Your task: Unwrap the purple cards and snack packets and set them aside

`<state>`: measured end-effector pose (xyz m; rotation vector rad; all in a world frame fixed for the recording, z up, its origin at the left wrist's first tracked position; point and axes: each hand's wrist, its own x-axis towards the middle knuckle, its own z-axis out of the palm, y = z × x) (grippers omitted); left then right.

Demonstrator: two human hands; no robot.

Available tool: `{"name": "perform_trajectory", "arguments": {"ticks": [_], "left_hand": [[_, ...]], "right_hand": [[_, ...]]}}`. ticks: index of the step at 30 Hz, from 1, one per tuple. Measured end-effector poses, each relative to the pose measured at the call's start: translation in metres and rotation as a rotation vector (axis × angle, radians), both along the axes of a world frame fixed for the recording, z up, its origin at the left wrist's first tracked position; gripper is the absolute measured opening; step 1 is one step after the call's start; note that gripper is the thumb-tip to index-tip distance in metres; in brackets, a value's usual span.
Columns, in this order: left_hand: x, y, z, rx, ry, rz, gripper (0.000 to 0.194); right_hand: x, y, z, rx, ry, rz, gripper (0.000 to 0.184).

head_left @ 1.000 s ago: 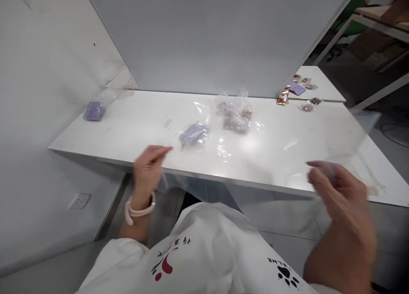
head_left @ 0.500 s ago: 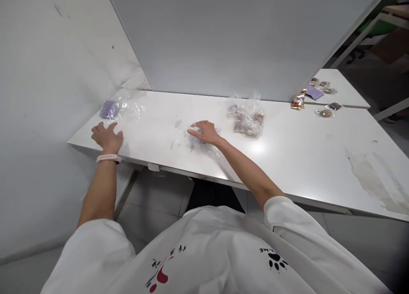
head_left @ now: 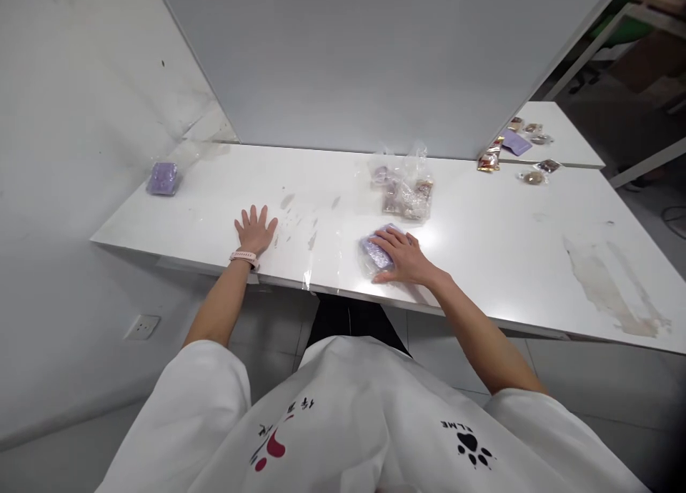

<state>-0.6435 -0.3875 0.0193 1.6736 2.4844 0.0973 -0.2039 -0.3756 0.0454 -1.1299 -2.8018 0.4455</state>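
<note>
A grey panel rises before me behind the white tabletop. To my left, the wall bears a socket.

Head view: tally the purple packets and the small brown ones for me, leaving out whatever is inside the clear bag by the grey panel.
Purple packets: 3 (under the right hand, at the left end, at the far right)
Small brown packets: 5 (all at the far right, one partly cut off by the panel)
Total: 8
</note>
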Motion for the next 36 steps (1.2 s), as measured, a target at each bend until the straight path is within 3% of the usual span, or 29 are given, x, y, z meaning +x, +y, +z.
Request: {"name": "perform_trajectory", "arguments": {"ticks": [6, 9, 11, 14, 16, 18, 20, 22, 24, 27, 29, 31, 33, 36], "left_hand": [[-0.005, 0.047, 0.013, -0.019, -0.019, 0.025, 0.072], [0.005, 0.069, 0.028, -0.088, -0.087, 0.051, 0.074], [0.028, 0.073, 0.040, -0.052, -0.134, 0.011, 0.073], [0.094, 0.053, 0.053, 0.236, -0.287, -0.226, 0.059], [0.150, 0.024, 0.053, 0.380, -0.471, -0.414, 0.051], [0.203, -0.009, 0.046, 0.345, -0.601, -0.558, 0.048], [0.244, -0.035, 0.035, 0.267, -0.675, -0.614, 0.047], [0.270, -0.052, 0.024, 0.220, -0.703, -0.627, 0.047], [0.282, -0.058, 0.019, 0.225, -0.707, -0.636, 0.047], [0.292, -0.056, 0.020, 0.263, -0.670, -0.654, 0.050], [0.299, -0.055, 0.023, 0.256, -0.610, -0.658, 0.060], [0.308, -0.055, 0.023, 0.237, -0.552, -0.657, 0.077], [0.314, -0.056, 0.019, 0.242, -0.512, -0.656, 0.088], [0.316, -0.054, 0.014, 0.310, -0.464, -0.656, 0.079]], "right_hand": [[0.046, -0.039, -0.009, 0.082, 0.101, -0.220, 0.060], [0.051, -0.041, -0.007, 0.080, 0.313, -0.429, 0.049], [0.050, -0.036, -0.003, -0.042, 0.598, -0.682, 0.044], [0.045, -0.029, 0.000, -0.354, 1.068, -0.976, 0.056], [0.041, -0.030, -0.004, -0.544, 1.202, -0.994, 0.061], [0.039, -0.038, -0.008, -0.589, 1.188, -0.987, 0.065], [0.043, -0.049, -0.009, -0.434, 1.136, -1.030, 0.071], [0.053, -0.060, -0.004, -0.205, 1.070, -1.062, 0.073], [0.066, -0.066, 0.004, -0.120, 0.962, -0.973, 0.069], [0.078, -0.062, 0.011, -0.224, 0.779, -0.674, 0.074], [0.078, -0.053, 0.008, -0.268, 0.735, -0.552, 0.075], [0.072, -0.044, 0.003, -0.294, 0.799, -0.578, 0.062], [0.066, -0.039, -0.002, -0.347, 0.932, -0.695, 0.046], [0.068, -0.040, -0.002, -0.433, 1.180, -0.864, 0.040]]}}
